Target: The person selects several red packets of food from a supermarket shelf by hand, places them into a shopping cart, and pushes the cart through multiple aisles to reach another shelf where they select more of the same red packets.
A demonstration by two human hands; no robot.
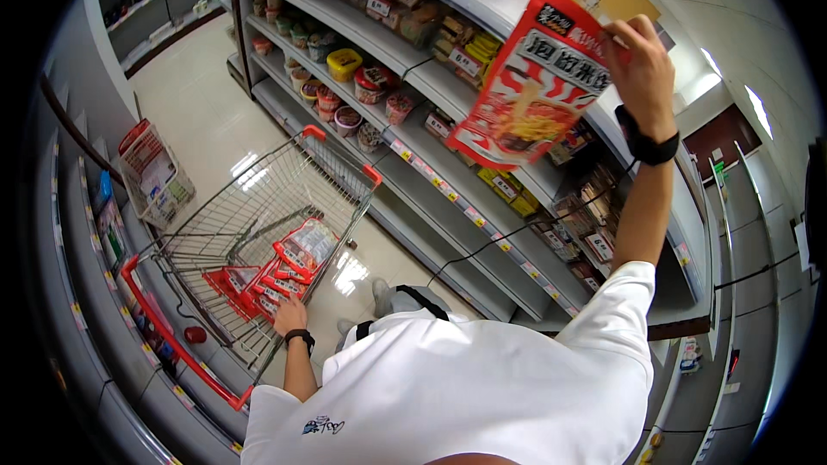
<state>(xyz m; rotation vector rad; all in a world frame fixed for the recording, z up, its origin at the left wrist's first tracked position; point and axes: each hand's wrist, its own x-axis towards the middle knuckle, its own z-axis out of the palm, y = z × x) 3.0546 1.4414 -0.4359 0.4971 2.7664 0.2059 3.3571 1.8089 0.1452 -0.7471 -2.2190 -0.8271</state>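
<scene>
High on the right, my right hand (644,69) pinches the top corner of a red packet of instant noodles (534,90), its front with a noodle picture turned toward me. The packet hangs tilted in front of the shelves. Low on the left, my left hand (289,317) is at the side rim of a wire shopping cart (194,237), with its fingers bent right beside red packets (267,288) lying inside. What those fingers grip, rim or packet, I cannot make out. Another red packet with a clear window (308,245) lies on top of these.
Shelves (431,151) with tubs, cups and packets run along the far side to the right. A red and white shopping basket (155,174) stands on the floor beyond the cart. More shelving (82,232) lines the left. A dark cable (508,237) hangs across the shelf fronts.
</scene>
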